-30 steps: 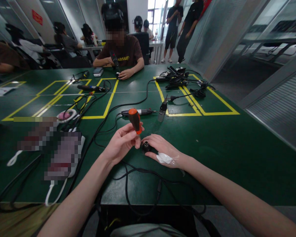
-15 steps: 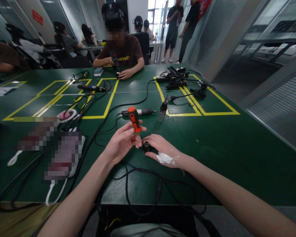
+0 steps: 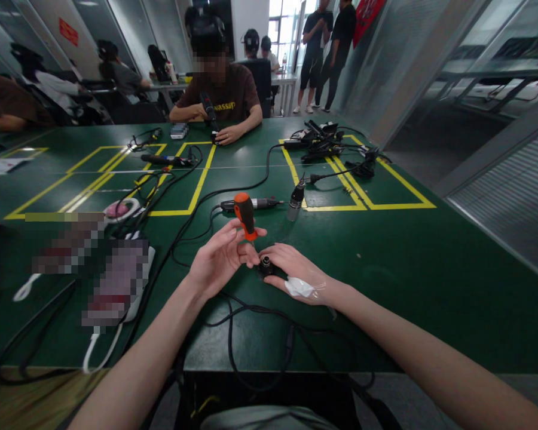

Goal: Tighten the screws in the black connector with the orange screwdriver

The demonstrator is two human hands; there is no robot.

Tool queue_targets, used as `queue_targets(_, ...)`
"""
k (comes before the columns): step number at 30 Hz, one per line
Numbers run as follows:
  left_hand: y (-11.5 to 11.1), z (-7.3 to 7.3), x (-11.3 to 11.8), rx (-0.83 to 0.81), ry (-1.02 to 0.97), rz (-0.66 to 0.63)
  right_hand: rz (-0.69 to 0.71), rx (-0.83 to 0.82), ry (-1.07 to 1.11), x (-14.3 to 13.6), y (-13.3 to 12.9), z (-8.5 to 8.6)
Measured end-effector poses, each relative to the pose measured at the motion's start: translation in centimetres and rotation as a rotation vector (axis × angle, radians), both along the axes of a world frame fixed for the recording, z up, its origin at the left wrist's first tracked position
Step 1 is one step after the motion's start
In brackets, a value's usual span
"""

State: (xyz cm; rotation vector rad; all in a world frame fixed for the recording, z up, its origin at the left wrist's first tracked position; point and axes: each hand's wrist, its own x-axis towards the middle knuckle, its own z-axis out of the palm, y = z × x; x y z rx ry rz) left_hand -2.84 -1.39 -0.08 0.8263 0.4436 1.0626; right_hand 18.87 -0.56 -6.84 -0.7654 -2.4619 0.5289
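Observation:
My left hand (image 3: pixel 219 257) has its fingers around an orange and black screwdriver (image 3: pixel 245 215), handle up and leaning slightly left, its tip hidden near the fingers. Beside it my right hand (image 3: pixel 296 269), with a white patch on its back, rests on the table and grips a small black cylindrical part (image 3: pixel 266 266) between thumb and fingers. Beyond the hands, a grey and black electric screwdriver (image 3: pixel 253 204) lies on the table. To its right a black and clear pointed tool part (image 3: pixel 296 200) stands slightly tilted.
The green table (image 3: pixel 407 269) carries black cables (image 3: pixel 260 309), a pile of black tools (image 3: pixel 320 140) at the back, two phones at the left and a tape roll (image 3: pixel 122 209). Across the table a person (image 3: pixel 226 89) works with a tool.
The screwdriver handle has tilted slightly, and my left fingers have shifted a little around it. My right hand stays on the black part. A standing person in the background has shifted.

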Motion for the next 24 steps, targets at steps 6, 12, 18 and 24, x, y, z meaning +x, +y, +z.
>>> queue_targets(6, -0.14, 0.13, 0.01, 0.014, 0.021, -0.004, 0.003, 0.01, 0.005, 0.0, -0.06, 0.12)
queue_targets(12, -0.16, 0.14, -0.09, -0.005, -0.003, -0.013, -0.005, -0.011, 0.026, -0.08, -0.03, 0.12)
queue_targets(18, -0.02, 0.12, -0.11, 0.0, 0.021, 0.003, -0.002, -0.015, 0.023, -0.04, 0.01, 0.04)
queue_targets(24, -0.13, 0.13, -0.1, -0.005, -0.004, -0.015, -0.001, -0.023, 0.007, -0.06, 0.04, 0.01)
